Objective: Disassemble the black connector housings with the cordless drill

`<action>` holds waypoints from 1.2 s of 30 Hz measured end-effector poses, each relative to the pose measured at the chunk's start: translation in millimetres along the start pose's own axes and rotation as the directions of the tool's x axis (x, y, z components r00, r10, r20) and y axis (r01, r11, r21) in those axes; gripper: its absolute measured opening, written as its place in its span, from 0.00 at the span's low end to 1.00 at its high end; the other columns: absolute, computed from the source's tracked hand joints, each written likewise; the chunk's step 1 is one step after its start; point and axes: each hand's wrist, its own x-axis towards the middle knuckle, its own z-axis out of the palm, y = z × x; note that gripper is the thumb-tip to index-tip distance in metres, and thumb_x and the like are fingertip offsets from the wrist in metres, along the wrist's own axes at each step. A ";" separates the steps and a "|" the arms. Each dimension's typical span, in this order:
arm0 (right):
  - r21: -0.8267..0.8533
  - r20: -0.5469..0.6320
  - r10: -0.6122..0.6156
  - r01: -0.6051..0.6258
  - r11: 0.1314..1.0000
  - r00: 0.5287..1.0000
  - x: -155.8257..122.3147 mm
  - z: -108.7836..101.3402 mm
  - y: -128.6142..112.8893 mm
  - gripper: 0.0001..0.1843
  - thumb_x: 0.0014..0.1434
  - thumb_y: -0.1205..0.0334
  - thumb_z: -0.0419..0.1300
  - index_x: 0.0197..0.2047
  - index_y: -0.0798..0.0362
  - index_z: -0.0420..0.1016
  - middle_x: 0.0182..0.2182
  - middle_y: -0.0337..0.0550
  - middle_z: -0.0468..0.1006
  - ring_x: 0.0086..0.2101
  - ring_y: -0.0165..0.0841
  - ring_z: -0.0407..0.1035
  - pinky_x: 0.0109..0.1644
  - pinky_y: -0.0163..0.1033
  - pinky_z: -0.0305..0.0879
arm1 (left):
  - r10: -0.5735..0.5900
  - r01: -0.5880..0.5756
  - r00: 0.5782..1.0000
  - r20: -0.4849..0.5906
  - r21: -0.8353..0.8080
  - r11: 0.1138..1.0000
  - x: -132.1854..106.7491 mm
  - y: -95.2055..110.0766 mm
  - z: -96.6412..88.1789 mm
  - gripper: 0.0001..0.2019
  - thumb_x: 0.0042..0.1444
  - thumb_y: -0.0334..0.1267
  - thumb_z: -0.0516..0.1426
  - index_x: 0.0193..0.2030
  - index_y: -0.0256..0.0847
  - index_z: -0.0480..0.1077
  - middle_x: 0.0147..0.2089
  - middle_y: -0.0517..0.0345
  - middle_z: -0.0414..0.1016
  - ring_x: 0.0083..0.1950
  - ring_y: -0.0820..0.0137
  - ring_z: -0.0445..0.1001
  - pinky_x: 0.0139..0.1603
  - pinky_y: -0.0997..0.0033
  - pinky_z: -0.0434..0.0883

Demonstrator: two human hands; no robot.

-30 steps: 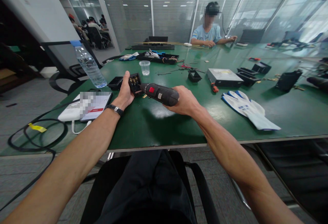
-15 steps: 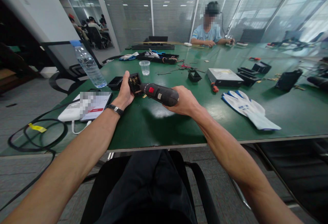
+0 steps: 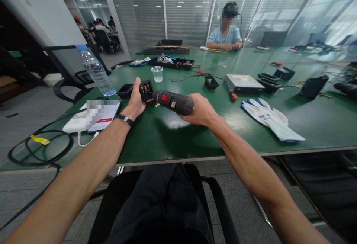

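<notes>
My left hand (image 3: 136, 99) grips a small black box (image 3: 146, 89) with brass-coloured metal parts inside, its open face turned to the right. My right hand (image 3: 201, 111) is wrapped round the handle end of a black power screwdriver (image 3: 175, 102) with a red button. The screwdriver's tip points left at the box and meets or nearly meets it; the exact contact is too small to make out. Behind my left hand sits another black plastic housing (image 3: 125, 90), partly hidden. A clear plastic cup (image 3: 157, 74) stands just beyond the box.
A water bottle (image 3: 97, 71), a white power bank (image 3: 73, 122) and a phone (image 3: 102, 117) lie to the left. To the right are a metal drive box (image 3: 244, 83), an orange-handled tool (image 3: 233, 95), a white glove (image 3: 272, 117) and black housings (image 3: 314, 87). Across the table (image 3: 167, 136) sits a person (image 3: 225, 35).
My hands, the box and the screwdriver stay almost still. The box's inside shows slightly more. Across the table, the person's hands have come closer together.
</notes>
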 end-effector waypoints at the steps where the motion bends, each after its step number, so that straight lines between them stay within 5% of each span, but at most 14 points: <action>1: -0.001 0.003 0.004 -0.004 1.000 1.000 -0.1 -0.3 -0.2 0.10 0.51 0.53 0.65 0.30 0.51 0.76 0.28 0.47 0.79 0.30 0.39 0.75 0.29 0.37 0.58 | -0.002 0.002 1.000 0.003 -0.003 1.000 -0.2 0.2 0.0 0.31 0.60 0.67 0.51 0.50 0.40 0.72 0.37 0.49 0.80 0.42 0.58 0.81 0.42 0.60 0.79; 36: 0.035 -0.029 0.042 -0.041 0.999 0.999 0.4 2.6 0.5 0.13 0.51 0.50 0.65 0.28 0.51 0.73 0.27 0.46 0.79 0.30 0.39 0.75 0.28 0.36 0.59 | 0.045 -0.045 0.999 -0.020 0.017 0.999 2.9 -2.1 -3.3 0.26 0.60 0.63 0.52 0.45 0.40 0.72 0.36 0.51 0.79 0.42 0.61 0.81 0.41 0.62 0.79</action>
